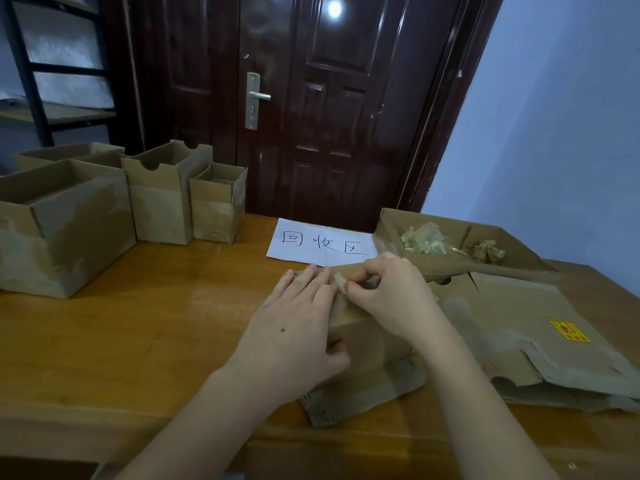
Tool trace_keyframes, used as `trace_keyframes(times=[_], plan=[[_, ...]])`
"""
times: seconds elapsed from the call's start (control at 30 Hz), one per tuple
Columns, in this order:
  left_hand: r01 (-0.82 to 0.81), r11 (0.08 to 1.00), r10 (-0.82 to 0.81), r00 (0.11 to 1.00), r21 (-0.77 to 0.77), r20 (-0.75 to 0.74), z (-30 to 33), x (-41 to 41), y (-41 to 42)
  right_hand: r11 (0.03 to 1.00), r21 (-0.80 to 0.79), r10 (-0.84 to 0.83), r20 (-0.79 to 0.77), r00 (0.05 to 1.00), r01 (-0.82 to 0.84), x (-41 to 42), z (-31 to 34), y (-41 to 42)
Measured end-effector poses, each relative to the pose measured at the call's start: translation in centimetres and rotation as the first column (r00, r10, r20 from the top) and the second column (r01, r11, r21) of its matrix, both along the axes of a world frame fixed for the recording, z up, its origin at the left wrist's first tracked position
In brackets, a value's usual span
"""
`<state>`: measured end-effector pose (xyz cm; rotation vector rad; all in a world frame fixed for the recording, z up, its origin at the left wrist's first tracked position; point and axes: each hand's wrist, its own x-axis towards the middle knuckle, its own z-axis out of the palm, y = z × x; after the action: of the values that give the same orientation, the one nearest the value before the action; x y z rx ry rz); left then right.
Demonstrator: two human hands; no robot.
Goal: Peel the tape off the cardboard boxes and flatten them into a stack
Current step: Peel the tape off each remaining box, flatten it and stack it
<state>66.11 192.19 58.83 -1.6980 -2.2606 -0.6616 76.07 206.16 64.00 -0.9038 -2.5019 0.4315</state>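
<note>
**Supervisor:** Where are we on the boxes?

**Operator:** Partway, as I judge it. My left hand (294,327) lies flat with straight fingers on the small cardboard box (363,344) in the near middle of the wooden table (145,327), pressing it down. My right hand (394,299) is curled at the box's far edge, thumb and forefinger pinching a crumpled bit of tape (340,281).

**Supervisor:** What's finished?

**Operator:** To the right, the flattened boxes (540,337) lie overlapping, one with a yellow label (569,330). Beyond them an open tray-like box (460,240) holds wads of peeled tape (424,240). That looks like the done side.

**Supervisor:** And what's left?

**Operator:** The one under my hands, plus the upright boxes (104,202) at the far left, at least four, all standing with tops open. A sheet of paper (322,242) with handwriting sits at the far edge near the door (311,98).

**Supervisor:** Anything you can't make out?

**Operator:** Plenty. My hands cover most of the seam, so I can't say how much tape remains on it. Whether the upright boxes have tape on them is unclear; their sides look scuffed. The flattened pile runs off the right edge, so I can't count it.
</note>
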Motion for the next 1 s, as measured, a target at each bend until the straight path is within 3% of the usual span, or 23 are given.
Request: trace_keyframes(times=[0.23,0.37,0.53,0.63,0.77,1.0], plan=[[0.008,1.000,-0.008,1.000,-0.001,0.000,0.0,-0.2,-0.1,0.972,0.190,-0.149,0.049,0.988,0.138,-1.0,-0.4,0.0],[0.008,1.000,-0.008,1.000,0.005,-0.002,0.0,-0.2,-0.1,0.887,0.327,-0.325,-0.062,0.944,0.327,1.4,0.8,2.2],[0.006,1.000,-0.006,1.000,-0.002,0.008,0.0,-0.1,-0.1,0.998,0.054,-0.033,-0.098,0.995,0.038,1.6,-0.1,1.5],[0.007,1.000,-0.007,1.000,-0.004,0.005,0.1,0.0,-0.2,0.997,-0.071,-0.023,-0.233,0.972,0.007,1.8,-0.1,1.9],[0.002,1.000,-0.002,1.000,-0.027,0.011,0.1,0.1,-0.1,0.993,-0.013,-0.118,-0.084,0.989,0.118,1.9,-0.6,2.5],[-0.019,0.994,0.017,1.000,-0.112,-0.013,0.7,-0.3,-0.1,0.979,0.067,-0.193,-0.004,0.981,0.193,0.6,0.0,1.9]])
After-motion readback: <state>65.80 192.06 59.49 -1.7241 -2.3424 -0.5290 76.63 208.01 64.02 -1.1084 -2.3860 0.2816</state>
